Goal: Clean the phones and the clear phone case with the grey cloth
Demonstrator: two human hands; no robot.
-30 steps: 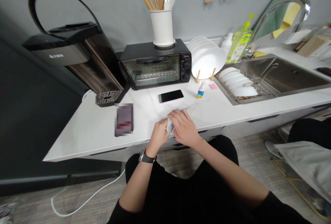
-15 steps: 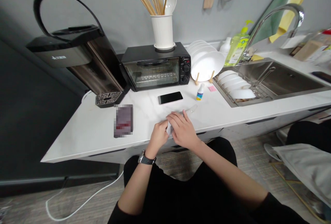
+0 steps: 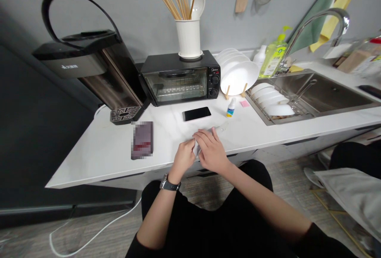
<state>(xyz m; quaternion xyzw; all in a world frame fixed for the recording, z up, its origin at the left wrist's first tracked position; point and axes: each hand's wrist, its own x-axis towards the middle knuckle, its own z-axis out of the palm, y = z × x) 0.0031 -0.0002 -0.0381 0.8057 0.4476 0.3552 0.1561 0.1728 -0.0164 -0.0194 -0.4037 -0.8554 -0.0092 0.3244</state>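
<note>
Close to the counter's front edge, my left hand [image 3: 183, 156] is closed, its fingers bent round a small piece of light grey cloth [image 3: 196, 147]. My right hand [image 3: 212, 151] lies over it from the other side, fingers together and bent, pressing on the same cloth. A clear, see-through piece [image 3: 222, 128] sticks out past my right fingers; its kind is hard to make out. What lies inside the cloth is hidden by both hands. Just beyond are a phone [image 3: 196, 114] and a small white bottle [image 3: 230, 108] with a blue and yellow label.
A blurred-out dark packet [image 3: 143, 140] lies at left, by a water dispenser [image 3: 98, 67]. Behind stand a toaster oven [image 3: 181, 85], a chopstick holder [image 3: 189, 37] and racked plates [image 3: 239, 77]. A sink [image 3: 327, 95] with bowls is at right. Another person's leg [image 3: 351, 158] shows at right.
Both hands stay together on the cloth with only a slight shift. The clear piece beyond my right fingers has turned or moved a little. The view has tilted slightly.
</note>
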